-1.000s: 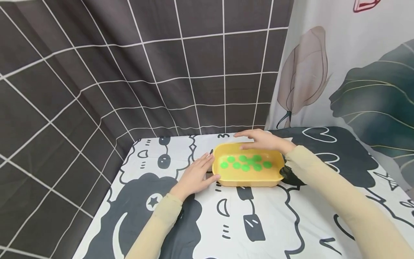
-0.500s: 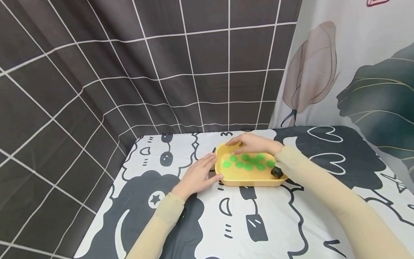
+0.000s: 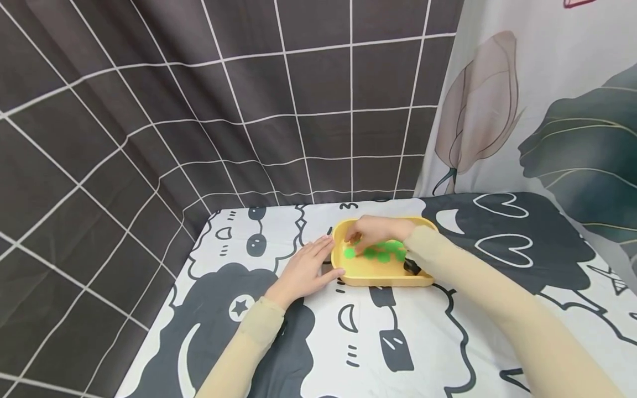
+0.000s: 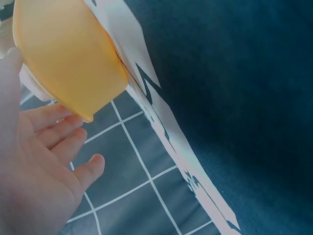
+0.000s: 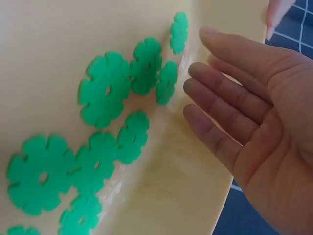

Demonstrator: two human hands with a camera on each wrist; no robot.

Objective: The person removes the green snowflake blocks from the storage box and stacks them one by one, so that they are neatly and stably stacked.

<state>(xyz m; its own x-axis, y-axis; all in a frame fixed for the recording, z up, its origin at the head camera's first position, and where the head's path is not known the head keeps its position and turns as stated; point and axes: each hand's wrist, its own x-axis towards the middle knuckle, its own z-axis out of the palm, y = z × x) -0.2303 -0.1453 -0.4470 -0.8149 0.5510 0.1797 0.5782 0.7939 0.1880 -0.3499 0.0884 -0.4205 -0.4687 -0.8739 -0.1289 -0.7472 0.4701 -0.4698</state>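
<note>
A yellow tray (image 3: 383,275) holds several green notched discs (image 5: 105,90), flower-shaped with a small hole in the middle. My left hand (image 3: 304,271) rests against the tray's left end, fingers straight along its outside and thumb by the front corner. In the left wrist view, the fingertips (image 4: 73,120) touch the tray's rim. Inside the tray, my right hand (image 3: 375,229) reaches down over the discs, its fingertips by the leftmost disc (image 3: 350,252). From the right wrist, these fingers appear gently bent and spread, with nothing between them. In the head view this hand hides some discs.
The tray stands on a table cloth (image 3: 358,315) with black-and-white cartoon drawings. A dark grid-patterned curtain (image 3: 318,138) hangs behind and to the left. A white curtain with a flower and leaf print (image 3: 478,110) hangs at the right. A small black device (image 3: 412,266) sits under the right wrist.
My right hand has moved from above the tray's back rim left and down into the tray, to the leftmost disc. The left hand stays at the tray's end. The head view has shifted slightly.
</note>
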